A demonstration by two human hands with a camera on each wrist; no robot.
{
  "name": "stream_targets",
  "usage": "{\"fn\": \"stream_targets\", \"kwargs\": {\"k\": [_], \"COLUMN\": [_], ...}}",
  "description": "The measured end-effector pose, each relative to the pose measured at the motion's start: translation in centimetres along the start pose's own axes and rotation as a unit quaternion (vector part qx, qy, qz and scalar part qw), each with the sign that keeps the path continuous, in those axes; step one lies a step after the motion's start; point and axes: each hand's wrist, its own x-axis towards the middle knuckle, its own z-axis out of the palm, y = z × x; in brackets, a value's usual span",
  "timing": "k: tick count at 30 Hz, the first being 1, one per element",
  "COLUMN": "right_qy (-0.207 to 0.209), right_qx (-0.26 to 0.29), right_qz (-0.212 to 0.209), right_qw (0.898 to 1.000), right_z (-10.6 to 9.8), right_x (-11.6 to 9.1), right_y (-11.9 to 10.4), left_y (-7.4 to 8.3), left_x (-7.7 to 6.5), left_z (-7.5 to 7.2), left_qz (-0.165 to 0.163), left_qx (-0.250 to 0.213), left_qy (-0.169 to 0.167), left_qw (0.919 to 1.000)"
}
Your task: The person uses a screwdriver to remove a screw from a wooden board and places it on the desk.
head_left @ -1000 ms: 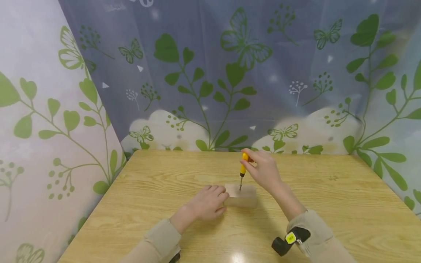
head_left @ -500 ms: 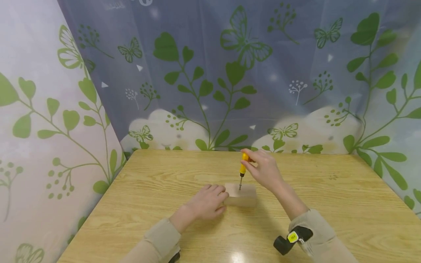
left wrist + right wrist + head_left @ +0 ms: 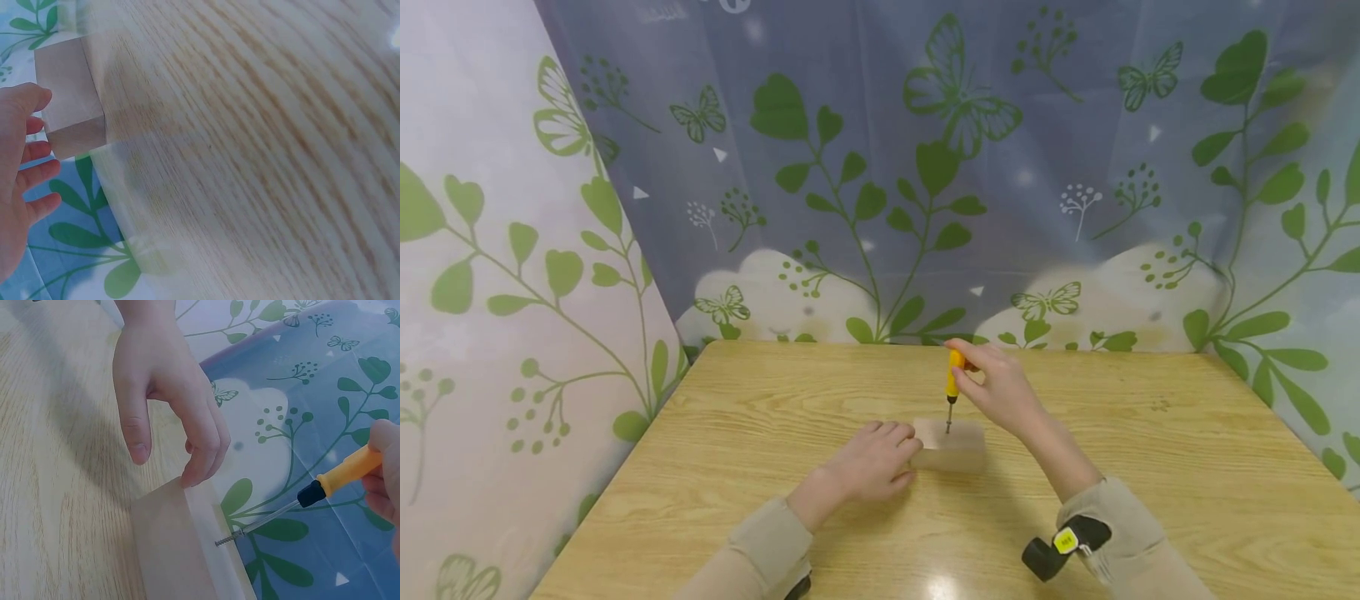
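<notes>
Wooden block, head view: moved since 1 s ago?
No, the wooden block shows no visible shift against the far edge of the table.

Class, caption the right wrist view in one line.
Left hand touches the block; right hand holds a screwdriver to a screw.

Yellow, Beige, Leaf Green

The screwdriver [image 3: 953, 385] is yellow at the handle [image 3: 350, 470], black at the collar [image 3: 311, 494], silvery along the shaft [image 3: 270, 517]; the screw [image 3: 229, 538] is grey. The block [image 3: 953, 461] is plain beige. Brown grain streaks the honey-toned table [image 3: 760, 400]. Green leaves [image 3: 781, 108] and butterflies [image 3: 1047, 301] pattern the blue-grey backdrop [image 3: 880, 150].
</notes>
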Motion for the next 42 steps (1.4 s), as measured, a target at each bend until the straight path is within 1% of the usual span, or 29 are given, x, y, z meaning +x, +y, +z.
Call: {"fn": "stream_targets", "kwargs": {"k": [6,10,14,20,25,31,35,39,42], "right_qy": [-0.015,-0.022,-0.013,0.016,0.035,0.035,0.035,0.030,0.020], "right_qx": [0.020,0.024,0.012,-0.015,-0.021,-0.029,-0.031,-0.029,-0.023], "right_qz": [0.012,0.012,0.003,-0.013,-0.010,0.003,0.001,-0.005,-0.001], "right_qw": [1.000,0.999,1.000,1.000,0.999,0.999,0.999,0.999,1.000], "right_z": [-0.03,0.02,0.09,0.27,0.38,0.39,0.37,0.34,0.22], "right_x": [0.13,0.07,-0.23,-0.35,-0.21,-0.09,-0.07,-0.01,-0.02], "right_y": [0.09,0.33,0.62,0.84,0.70,0.33,0.18,0.16,0.09], "left_y": [-0.01,-0.09,0.02,0.18,0.15,0.08,0.02,0.02,0.11], "left_x": [0.08,0.11,0.03,-0.03,0.06,0.00,-0.02,0.00,0.03], "left_z": [-0.16,-0.10,-0.16,-0.24,-0.23,-0.16,-0.13,-0.13,-0.15], "left_qz": [0.002,0.003,0.007,0.004,0.003,0.009,0.014,0.008,0.003], "left_qx": [0.006,-0.001,-0.008,-0.011,-0.008,-0.002,-0.001,-0.007,-0.007], "left_qy": [0.003,-0.001,-0.003,-0.002,-0.004,0.010,0.020,0.016,0.011], "left_qw": [1.0000,1.0000,0.9999,0.9999,1.0000,0.9999,0.9997,0.9998,0.9999]}}
